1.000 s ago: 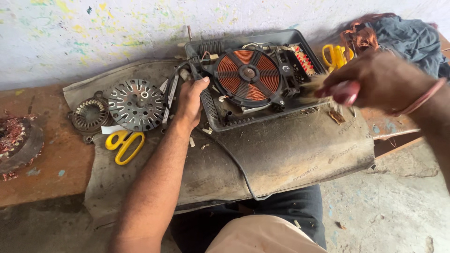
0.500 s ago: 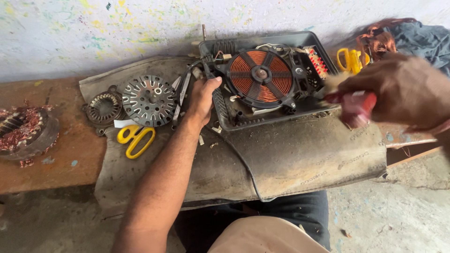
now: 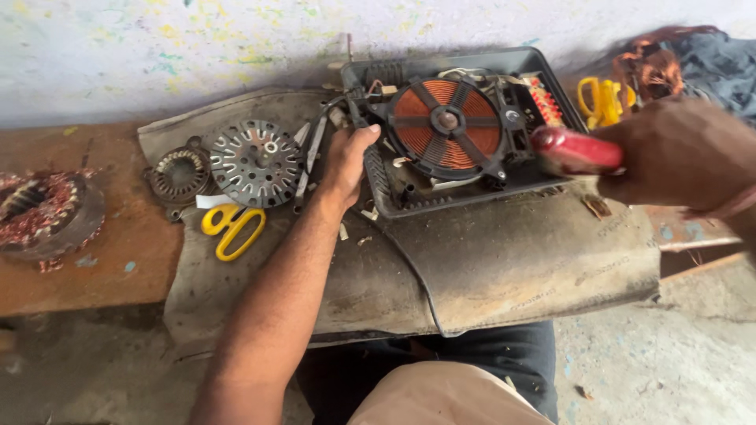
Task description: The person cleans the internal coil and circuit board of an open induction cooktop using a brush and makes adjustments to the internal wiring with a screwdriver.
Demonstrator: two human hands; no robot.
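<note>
The opened grey plastic casing with the round copper coil (image 3: 447, 126) was lying already uncovered on the worktop, steadied at its left edge by the left hand (image 3: 346, 161), while a red-handled tool (image 3: 575, 151) was held closed in the right hand (image 3: 677, 153), the inner parts not yet removed.

Both forearms are bare, with no sleeves reaching into view. The left hand (image 3: 346, 161) wears no glove, ring or watch. The right hand (image 3: 677, 153) is blurred; a thin pinkish band (image 3: 728, 206) circles its wrist. Lower down, dark blue trousers (image 3: 472, 358) cover the lap, and a tan cloth (image 3: 449, 397) shows at the bottom edge.
</note>
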